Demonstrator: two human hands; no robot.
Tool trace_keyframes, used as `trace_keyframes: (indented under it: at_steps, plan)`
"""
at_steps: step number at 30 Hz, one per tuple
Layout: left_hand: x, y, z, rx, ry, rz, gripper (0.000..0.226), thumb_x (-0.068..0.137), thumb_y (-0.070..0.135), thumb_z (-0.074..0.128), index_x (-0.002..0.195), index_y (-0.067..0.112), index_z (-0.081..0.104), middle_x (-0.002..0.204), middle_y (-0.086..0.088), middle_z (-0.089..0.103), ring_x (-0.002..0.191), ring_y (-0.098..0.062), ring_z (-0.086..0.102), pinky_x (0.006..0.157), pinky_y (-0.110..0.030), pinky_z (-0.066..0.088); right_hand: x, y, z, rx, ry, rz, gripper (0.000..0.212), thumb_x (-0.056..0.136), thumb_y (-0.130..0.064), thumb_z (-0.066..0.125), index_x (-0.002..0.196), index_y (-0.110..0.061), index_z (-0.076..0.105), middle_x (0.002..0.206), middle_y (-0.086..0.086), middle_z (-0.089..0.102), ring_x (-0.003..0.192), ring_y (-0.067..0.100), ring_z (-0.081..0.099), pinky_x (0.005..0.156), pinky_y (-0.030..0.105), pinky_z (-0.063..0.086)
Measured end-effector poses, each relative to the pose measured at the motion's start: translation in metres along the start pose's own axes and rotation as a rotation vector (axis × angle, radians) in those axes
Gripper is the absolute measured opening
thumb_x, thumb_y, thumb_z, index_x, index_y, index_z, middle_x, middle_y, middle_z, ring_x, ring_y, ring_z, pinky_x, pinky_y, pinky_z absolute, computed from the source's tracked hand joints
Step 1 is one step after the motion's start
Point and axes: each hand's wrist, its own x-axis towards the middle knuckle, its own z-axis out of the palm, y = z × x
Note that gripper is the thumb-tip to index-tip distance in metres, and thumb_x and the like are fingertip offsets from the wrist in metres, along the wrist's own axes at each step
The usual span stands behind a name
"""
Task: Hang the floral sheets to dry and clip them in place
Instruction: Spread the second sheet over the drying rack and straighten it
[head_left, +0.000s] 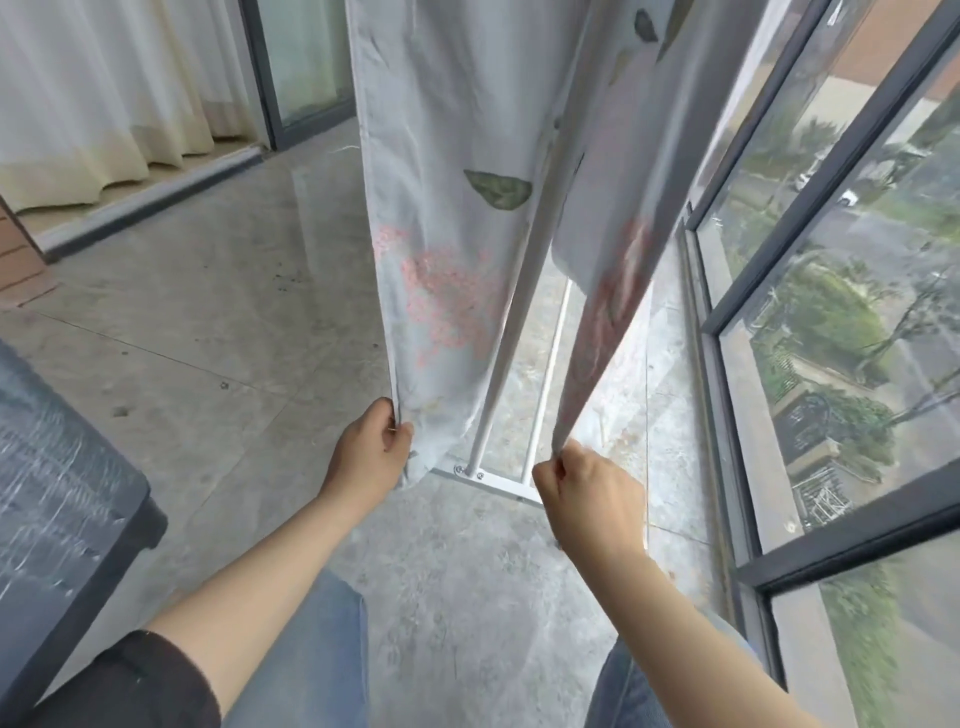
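Note:
A white floral sheet (447, 218) with green leaves and pink blossoms hangs over a white drying rack (519, 291), one half falling on each side of the rack's pole. My left hand (371, 452) pinches the bottom corner of the left half. My right hand (582, 493) is shut on the bottom edge of the right half (608, 291), pulling it taut. Both hands are low, near the rack's foot (483, 475). The rack's top and any clips are out of view.
A glass window wall with dark frames (727, 322) runs along the right, close to the rack. A dark table edge (78, 467) sits at the left. Cream curtains (104, 104) hang behind a sliding door at the back left. Grey tiled floor lies between.

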Motion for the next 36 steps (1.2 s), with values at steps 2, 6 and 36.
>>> trace_keyframes:
  at_steps: [2, 6, 36]
  plan:
    - [-0.007, 0.003, 0.001, -0.020, -0.003, 0.020, 0.021, 0.095, 0.019, 0.050, 0.081, 0.005, 0.042, 0.069, -0.017, 0.057, 0.058, -0.012, 0.057, 0.055, -0.034, 0.042, -0.002, 0.005, 0.008, -0.032, -0.045, 0.035, 0.038, 0.088, -0.023, 0.045, 0.060, -0.019, 0.020, 0.053, -0.002, 0.034, 0.054, 0.026, 0.040, 0.050, 0.033, 0.024]
    - [-0.016, 0.010, -0.006, -0.123, 0.007, 0.073, 0.013, 0.097, 0.017, 0.048, 0.087, 0.010, 0.045, 0.083, -0.004, 0.067, 0.075, 0.002, 0.066, 0.062, -0.032, 0.050, -0.009, 0.004, 0.030, -0.048, -0.157, 0.049, 0.036, 0.090, -0.026, 0.042, 0.061, -0.019, 0.022, 0.054, -0.002, 0.036, 0.056, 0.024, 0.038, 0.047, 0.031, 0.020]
    - [-0.045, -0.039, 0.037, -0.419, -0.154, -0.260, 0.031, 0.085, -0.003, 0.066, 0.059, 0.007, 0.052, 0.045, 0.008, 0.053, 0.053, -0.003, 0.056, 0.073, -0.031, 0.060, -0.058, -0.024, 0.105, 0.555, -0.213, 0.014, 0.034, 0.087, -0.015, 0.040, 0.059, -0.026, 0.022, 0.069, -0.007, 0.033, 0.062, 0.010, 0.031, 0.054, 0.020, 0.023]
